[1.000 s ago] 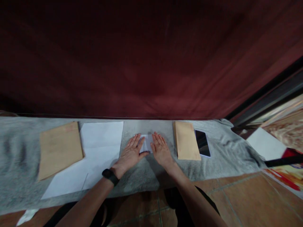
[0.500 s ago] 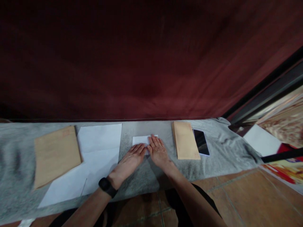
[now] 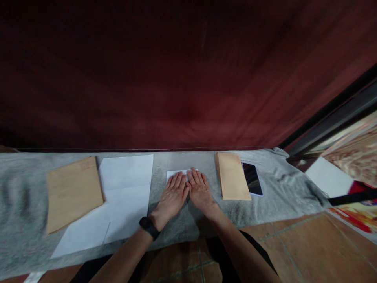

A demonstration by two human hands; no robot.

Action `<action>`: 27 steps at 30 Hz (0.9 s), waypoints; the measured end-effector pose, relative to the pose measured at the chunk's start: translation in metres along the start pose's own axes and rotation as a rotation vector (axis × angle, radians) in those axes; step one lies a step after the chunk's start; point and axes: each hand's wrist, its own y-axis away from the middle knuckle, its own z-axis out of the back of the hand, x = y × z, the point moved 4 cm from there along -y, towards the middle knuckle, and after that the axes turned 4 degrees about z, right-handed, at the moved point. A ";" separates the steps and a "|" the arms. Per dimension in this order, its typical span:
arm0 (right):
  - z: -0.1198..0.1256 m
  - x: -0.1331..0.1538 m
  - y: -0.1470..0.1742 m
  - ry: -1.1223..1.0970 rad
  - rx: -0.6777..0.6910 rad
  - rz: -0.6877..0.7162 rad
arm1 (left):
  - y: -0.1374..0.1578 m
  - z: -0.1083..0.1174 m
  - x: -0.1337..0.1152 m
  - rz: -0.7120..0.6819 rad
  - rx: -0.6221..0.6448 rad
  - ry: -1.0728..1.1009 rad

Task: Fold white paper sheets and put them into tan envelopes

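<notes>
A small piece of white paper (image 3: 171, 173), apparently folded, lies on the grey cloth (image 3: 203, 159) in front of me. My left hand (image 3: 174, 193) rests flat on its left part, fingers stretched forward. Beside it, my right hand (image 3: 200, 191) presses flat on the right part, and the two thumbs nearly meet. Most of the paper is hidden under both hands; only its far edge and left corner show. A black band (image 3: 149, 228) is on my left wrist.
To the left, brown envelopes (image 3: 75, 192) partly cover larger white sheets (image 3: 126, 188). A stack of narrower brown envelopes (image 3: 234, 177) lies to the right, next to a phone (image 3: 252, 179). A dark red curtain (image 3: 182, 86) hangs behind the cloth-covered surface. Tiled floor (image 3: 306, 243) shows below.
My left hand has moved forward and up onto the paper, its fingers now pointing away from me. My right hand stays nearly in place. The view has shifted slightly.
</notes>
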 end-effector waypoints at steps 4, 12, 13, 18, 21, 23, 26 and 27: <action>-0.001 -0.001 0.001 0.011 0.022 0.002 | -0.010 -0.013 -0.007 0.083 -0.004 -0.008; 0.004 -0.009 0.005 0.028 -0.006 -0.024 | -0.013 -0.019 0.003 0.136 -0.070 -0.054; 0.004 -0.010 0.006 0.027 -0.010 -0.031 | -0.012 -0.019 0.004 0.138 -0.076 -0.059; 0.007 -0.017 0.009 0.027 -0.030 -0.051 | -0.012 -0.016 0.008 0.153 -0.087 -0.075; 0.009 -0.021 0.012 0.036 -0.032 -0.071 | -0.011 -0.014 0.009 0.180 -0.050 -0.117; 0.009 -0.024 0.014 0.043 -0.029 -0.088 | -0.010 -0.013 0.011 0.210 -0.017 -0.157; 0.010 -0.028 0.016 0.049 -0.025 -0.090 | -0.007 -0.011 0.015 0.236 0.014 -0.196; 0.010 -0.029 0.016 0.050 -0.024 -0.089 | -0.006 -0.010 0.016 0.236 0.022 -0.201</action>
